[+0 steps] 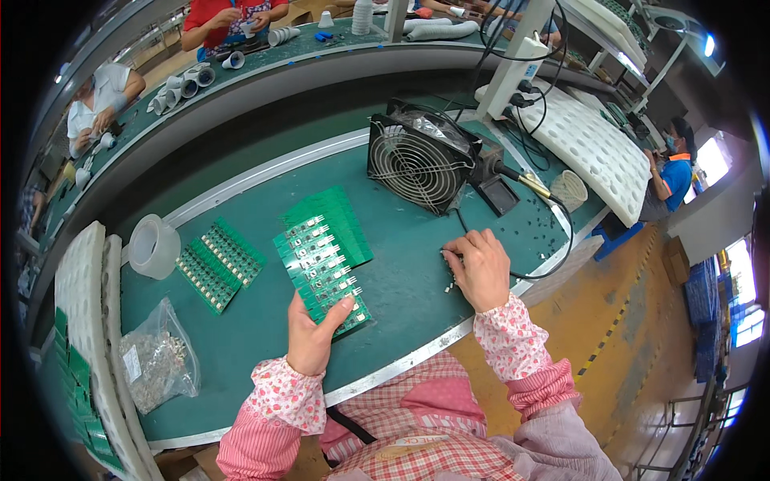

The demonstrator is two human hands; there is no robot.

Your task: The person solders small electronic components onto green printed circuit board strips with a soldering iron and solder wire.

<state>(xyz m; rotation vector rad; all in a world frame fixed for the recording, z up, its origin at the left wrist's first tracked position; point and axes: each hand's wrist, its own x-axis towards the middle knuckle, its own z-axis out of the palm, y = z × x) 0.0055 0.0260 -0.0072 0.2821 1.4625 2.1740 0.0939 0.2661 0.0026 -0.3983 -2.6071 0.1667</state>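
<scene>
My left hand [311, 335] grips the near end of a green circuit board panel [317, 268], thumb on top. Rows of small white and dark components cover that panel. Partly under it, toward the far side, lie bare green boards [343, 218]. My right hand [483, 268] hovers low over the mat at the right, thumb and fingertips pinched together. A tiny dark bit shows at the fingertips, too small to name. Small pale parts [449, 287] lie scattered just below this hand. Left of the held panel rest two populated boards [220, 264].
A black fan [413, 164] stands at the back, beside a soldering iron [529, 180] with a cable. Black bits [533, 224] litter the right side. A tape roll [154, 247], a bag of parts [160, 357] and foam trays [84, 321] line the left. Co-workers sit beyond.
</scene>
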